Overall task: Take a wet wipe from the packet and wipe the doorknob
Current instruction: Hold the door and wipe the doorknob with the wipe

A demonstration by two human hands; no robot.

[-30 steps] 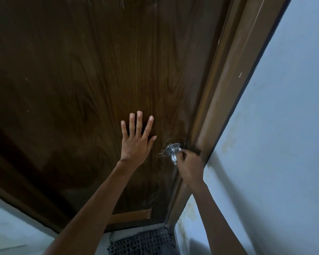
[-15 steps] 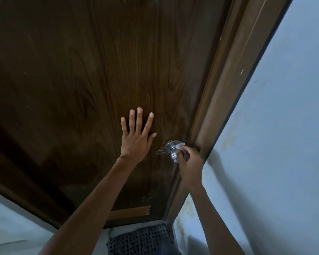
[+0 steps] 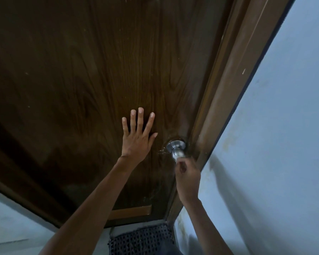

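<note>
A round silver doorknob (image 3: 176, 148) sticks out of the dark brown wooden door (image 3: 81, 80), close to its right edge. My right hand (image 3: 188, 178) is just below the knob, fingers pinched on a small white wet wipe (image 3: 179, 159) that touches the knob's lower end. Most of the wipe is hidden inside the fingers. My left hand (image 3: 137, 137) lies flat on the door, fingers spread, a little to the left of the knob. No wipe packet is in view.
The brown door frame (image 3: 234, 89) runs along the door's right side, with a pale blue wall (image 3: 284, 144) beyond it. A dark perforated mat (image 3: 142, 240) lies on the floor below the door. Pale floor shows at the lower left.
My right hand has slid down from over the knob to its lower end, uncovering the silver knob. My left hand stays pressed on the door.
</note>
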